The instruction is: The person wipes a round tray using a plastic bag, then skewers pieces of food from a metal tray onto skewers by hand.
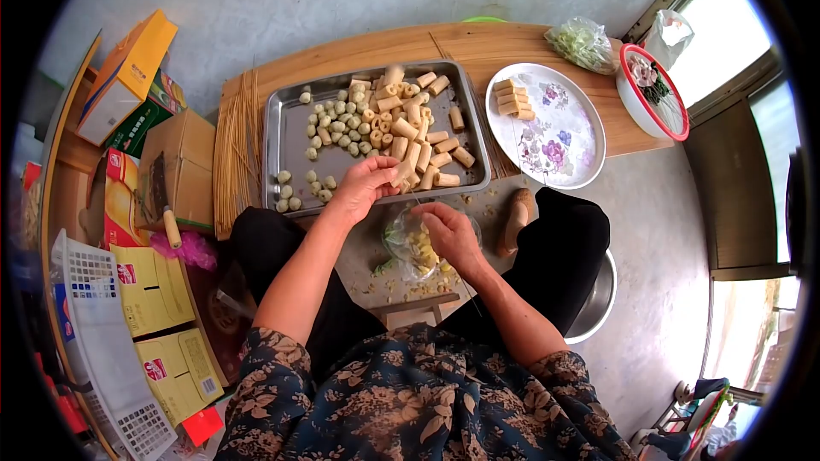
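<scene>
My left hand [360, 188] is at the near edge of a metal tray [290, 158], its fingers closed on a pale tan tube piece [405, 172]. The tray holds many such tubes on the right and small greenish balls [342, 119] on the left. My right hand [450, 235] is to the right and nearer me, thumb and fingers pinched together; what they hold is too thin to make out. Below it, a clear plastic bag [414, 248] with yellowish bits lies low between my knees. A floral plate [551, 149] carries several stacked tubes [512, 101].
Bundled thin sticks [237, 154] lie left of the tray. At the table's right are a bag of greens [582, 44] and a red-rimmed basin [653, 92]. Boxes [178, 162] and a white basket [107, 341] stand at left. A metal bowl [598, 299] is by my right knee.
</scene>
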Demonstrator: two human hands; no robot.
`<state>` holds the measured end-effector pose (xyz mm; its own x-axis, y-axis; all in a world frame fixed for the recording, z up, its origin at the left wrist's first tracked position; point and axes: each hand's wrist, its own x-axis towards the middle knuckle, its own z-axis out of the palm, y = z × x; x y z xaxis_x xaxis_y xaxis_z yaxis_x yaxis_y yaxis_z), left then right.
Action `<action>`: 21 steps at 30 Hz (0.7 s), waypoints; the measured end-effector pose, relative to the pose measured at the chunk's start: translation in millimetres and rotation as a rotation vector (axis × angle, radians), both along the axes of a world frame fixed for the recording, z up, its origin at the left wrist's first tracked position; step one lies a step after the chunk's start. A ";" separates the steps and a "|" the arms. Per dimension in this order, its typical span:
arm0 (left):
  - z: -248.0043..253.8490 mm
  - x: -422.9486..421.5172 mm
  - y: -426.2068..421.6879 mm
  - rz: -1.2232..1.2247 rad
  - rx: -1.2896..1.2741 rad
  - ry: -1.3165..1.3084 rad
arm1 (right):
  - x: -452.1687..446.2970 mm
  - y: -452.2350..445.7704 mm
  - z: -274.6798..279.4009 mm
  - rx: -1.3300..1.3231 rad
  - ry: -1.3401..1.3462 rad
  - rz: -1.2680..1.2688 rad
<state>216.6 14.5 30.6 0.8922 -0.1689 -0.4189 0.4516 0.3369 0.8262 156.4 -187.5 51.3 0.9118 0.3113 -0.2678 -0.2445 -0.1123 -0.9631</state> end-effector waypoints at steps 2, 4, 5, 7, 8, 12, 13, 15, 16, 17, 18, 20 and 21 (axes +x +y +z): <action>-0.4 0.3 0.0 -0.001 -0.005 0.000 | -0.1 0.6 -0.3 0.024 0.041 -0.013; 1.1 -1.0 -1.0 -0.001 -0.011 0.002 | -0.5 1.3 1.5 0.022 0.049 -0.020; 4.6 -2.0 -2.8 -0.024 0.006 0.003 | -0.4 1.5 2.3 0.022 0.056 -0.028; 5.5 -3.0 -4.8 -0.047 0.022 0.005 | 0.8 3.5 -1.9 0.030 0.052 -0.044; 3.9 -3.3 -5.3 -0.099 0.018 0.003 | 1.3 4.2 -3.4 0.038 0.047 -0.061; 17.4 -8.5 -14.0 -0.249 0.020 0.024 | 4.5 4.0 -3.6 0.082 0.112 -0.078; 16.8 -7.3 -12.5 -0.249 0.019 0.024 | 5.5 3.9 -5.3 0.114 0.113 -0.103; 13.2 -0.3 -4.7 -0.198 0.121 -0.048 | 6.6 3.2 -8.5 0.145 0.116 -0.130; 4.8 5.9 0.5 -0.152 0.374 -0.158 | 6.9 2.6 -9.7 0.168 0.109 -0.152; 1.5 7.9 6.2 -0.152 0.373 -0.158 | 7.3 2.0 -10.0 0.191 0.101 -0.173; -1.6 9.3 12.6 -0.241 0.803 -0.307 | 7.7 1.1 -9.6 0.190 0.100 -0.172; -2.4 6.3 14.5 -0.320 1.314 -0.478 | 8.4 -0.3 -9.1 0.190 0.099 -0.168; -3.7 3.8 13.5 -0.319 1.315 -0.477 | 8.3 -0.1 -9.0 0.191 0.099 -0.167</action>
<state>220.4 28.0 26.9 0.9878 -0.1176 -0.1020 -0.0435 -0.8378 0.5443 164.8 -187.6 42.4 0.9272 0.2120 -0.3088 -0.3381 0.1189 -0.9336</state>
